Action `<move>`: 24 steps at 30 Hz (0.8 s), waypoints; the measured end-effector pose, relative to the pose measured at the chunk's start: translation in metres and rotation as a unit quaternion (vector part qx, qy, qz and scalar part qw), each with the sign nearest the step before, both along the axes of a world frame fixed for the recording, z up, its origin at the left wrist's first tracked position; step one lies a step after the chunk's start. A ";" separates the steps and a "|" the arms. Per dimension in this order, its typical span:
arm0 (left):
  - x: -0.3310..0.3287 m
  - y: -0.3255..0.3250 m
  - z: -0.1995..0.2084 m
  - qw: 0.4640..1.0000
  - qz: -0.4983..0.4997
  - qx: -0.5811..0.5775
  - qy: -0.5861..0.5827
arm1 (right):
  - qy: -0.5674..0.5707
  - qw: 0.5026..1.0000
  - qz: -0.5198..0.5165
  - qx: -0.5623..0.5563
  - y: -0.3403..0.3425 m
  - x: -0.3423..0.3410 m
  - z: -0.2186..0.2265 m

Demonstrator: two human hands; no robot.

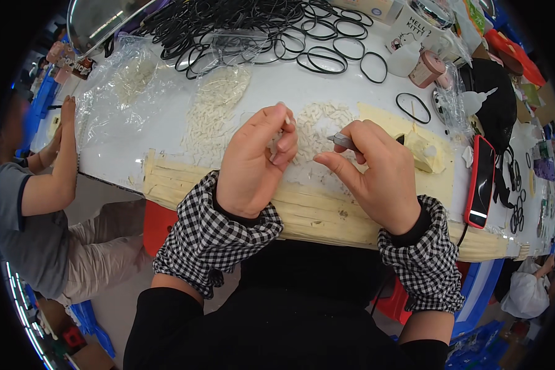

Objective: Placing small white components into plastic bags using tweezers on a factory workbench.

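Note:
My left hand [253,160] is raised over the table, thumb and forefinger pinched on a small white piece [287,120]. Facing it, my right hand [379,169] is curled around a short grey tool with a narrow tip [341,141]; most of the tool is hidden in the fingers, so its kind is unclear. The two hands are apart. Below and behind them, a loose heap of small white pieces [322,115] lies on the white tabletop. A larger heap of white pieces [206,126] spreads left of my left hand, partly under clear plastic.
Black rubber-like loops [324,60] cover the back. Clear plastic bags [126,92] lie at the left, where another person [37,209] sits. A red-cased phone [481,182] and a pink cup [427,69] are at the right. Yellowish tape [314,216] covers the front edge.

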State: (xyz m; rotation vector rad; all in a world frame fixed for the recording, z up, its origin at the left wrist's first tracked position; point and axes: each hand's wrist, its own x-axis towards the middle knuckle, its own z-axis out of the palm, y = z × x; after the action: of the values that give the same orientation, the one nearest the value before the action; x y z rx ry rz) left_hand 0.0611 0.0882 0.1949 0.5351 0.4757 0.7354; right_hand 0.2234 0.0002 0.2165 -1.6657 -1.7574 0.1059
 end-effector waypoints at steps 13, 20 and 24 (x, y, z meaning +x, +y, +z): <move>-0.003 0.005 -0.003 0.993 0.071 -0.085 -0.033 | -0.150 0.982 0.105 -0.053 0.007 -0.015 -0.020; 0.002 -0.002 0.003 0.996 -0.085 0.003 0.031 | 0.047 0.995 0.058 0.065 0.011 -0.007 0.001; 0.003 -0.006 0.000 0.981 -0.195 0.009 -0.013 | 0.098 0.991 0.051 0.076 0.008 -0.005 0.002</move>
State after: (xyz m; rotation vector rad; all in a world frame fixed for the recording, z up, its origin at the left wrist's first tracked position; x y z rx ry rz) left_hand 0.0643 0.0818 0.1954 0.6136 0.3259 0.3700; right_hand 0.2180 0.0082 0.2190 -1.4074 -1.6582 0.1721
